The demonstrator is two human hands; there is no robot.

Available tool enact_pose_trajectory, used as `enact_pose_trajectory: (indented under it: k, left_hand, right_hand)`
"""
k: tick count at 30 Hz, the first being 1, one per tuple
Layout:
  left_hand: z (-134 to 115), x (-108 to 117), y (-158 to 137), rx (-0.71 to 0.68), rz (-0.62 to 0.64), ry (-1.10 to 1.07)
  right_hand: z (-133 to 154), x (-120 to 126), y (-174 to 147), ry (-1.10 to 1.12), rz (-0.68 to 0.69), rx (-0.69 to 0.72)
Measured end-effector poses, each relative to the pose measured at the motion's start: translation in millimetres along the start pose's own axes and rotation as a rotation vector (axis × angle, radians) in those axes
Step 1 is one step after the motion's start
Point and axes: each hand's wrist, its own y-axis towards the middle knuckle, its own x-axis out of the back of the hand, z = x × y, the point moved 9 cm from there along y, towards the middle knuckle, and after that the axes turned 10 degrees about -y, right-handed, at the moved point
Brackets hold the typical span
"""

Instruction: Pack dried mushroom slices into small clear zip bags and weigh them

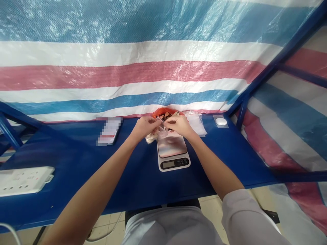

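Observation:
Between my two hands is a small clear plastic bag [161, 128], held above the far part of a digital kitchen scale [173, 146]. My left hand [147, 127] pinches the bag's left side, and the fingers of my right hand [180, 125] pinch its right side. Just behind them sits a red bag [161, 111] with brown and pale pieces showing in it. Below my left hand, beside the scale's plate, lies another clear bag with pale contents [151, 137]. I cannot read the scale's display.
Clear flat bags [197, 124] lie right of the red bag. Farther right is a white oval item [221, 121] on a clear packet. A phone-like object [110, 131], partly blurred, lies left on the blue table [84, 160]. A white power strip [25, 181] sits at the left edge.

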Motion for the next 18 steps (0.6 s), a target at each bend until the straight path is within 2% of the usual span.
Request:
enact_pose_trajectory:
  k: [6, 12, 15, 18]
  left_hand:
    - [-5.8, -4.8, 5.6, -0.082, 0.006, 0.06]
    - [-20.6, 15.1, -2.6, -0.2, -0.1, 0.46]
    - [-23.4, 19.8, -2.9, -0.235, -0.055, 0.547]
    - [-22.9, 21.6, 0.1, -0.259, 0.078, 0.413]
  right_hand:
    - [-3.6, -8.6, 4.2, -0.009, 0.034, -0.003]
    - [-14.9, -1.6, 5.2, 0.057, 0.02, -0.031]
    - [-9.9, 4.9, 5.4, 0.099, -0.002, -0.018]
    - [-4.2, 3.9, 7.4, 0.247, 0.057, -0.012]
